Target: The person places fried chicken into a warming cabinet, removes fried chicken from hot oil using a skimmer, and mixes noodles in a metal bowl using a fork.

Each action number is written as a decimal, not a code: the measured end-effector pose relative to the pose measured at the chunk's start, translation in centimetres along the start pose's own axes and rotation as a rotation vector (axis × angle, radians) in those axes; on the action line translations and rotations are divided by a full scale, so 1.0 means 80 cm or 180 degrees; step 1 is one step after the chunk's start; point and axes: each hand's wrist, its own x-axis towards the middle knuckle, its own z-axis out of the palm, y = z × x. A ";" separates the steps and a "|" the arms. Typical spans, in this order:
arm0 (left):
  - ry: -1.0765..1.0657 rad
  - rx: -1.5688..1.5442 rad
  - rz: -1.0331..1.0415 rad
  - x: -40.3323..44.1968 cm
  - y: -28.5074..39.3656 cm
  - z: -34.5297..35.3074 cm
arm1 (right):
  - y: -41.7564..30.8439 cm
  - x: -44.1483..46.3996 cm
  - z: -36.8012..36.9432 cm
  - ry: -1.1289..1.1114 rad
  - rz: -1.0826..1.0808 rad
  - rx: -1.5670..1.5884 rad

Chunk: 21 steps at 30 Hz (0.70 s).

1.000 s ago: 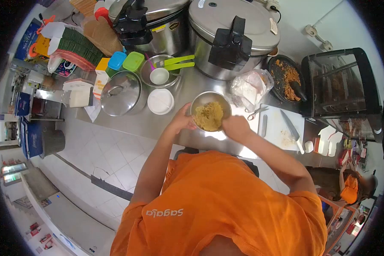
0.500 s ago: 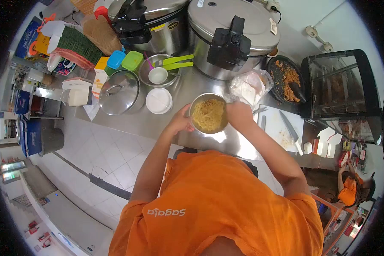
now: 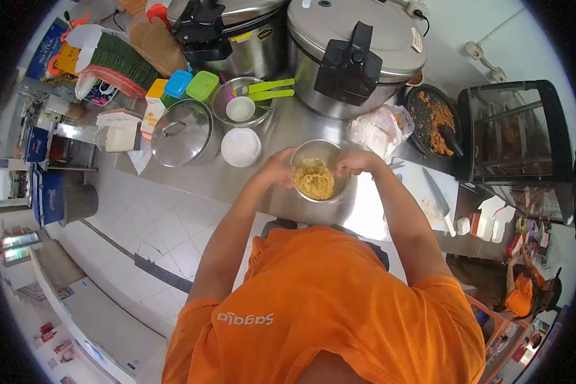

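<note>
A metal bowl (image 3: 329, 150) with yellowish noodle-like food (image 3: 313, 180) in it is at the front edge of the steel counter. My left hand (image 3: 279, 170) grips the bowl's left side, fingers wrapped at its rim. At the right rim, my right hand (image 3: 357, 162) is closed with its fingers over the bowl; what it holds is too small to make out. Left of the bowl lies a round white dish (image 3: 241, 147). A plastic bag (image 3: 381, 130) is just behind my right hand.
Two large cookers (image 3: 357, 57) stand at the back. A lidded pot (image 3: 183, 133) is on the left. To the right are a knife (image 3: 438, 194) on a white board (image 3: 416, 185), a black mortar (image 3: 422, 125) and a glass cabinet (image 3: 512, 128). Another person (image 3: 522, 291) is far right.
The food has gathered towards the lower left of the bowl. My right hand has shifted from the bowl's outer right side to over its rim.
</note>
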 end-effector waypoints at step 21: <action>0.0342 -0.0494 0.0258 -0.012 -0.052 -0.026 | -0.040 -0.096 0.085 0.2817 -0.1360 -0.3749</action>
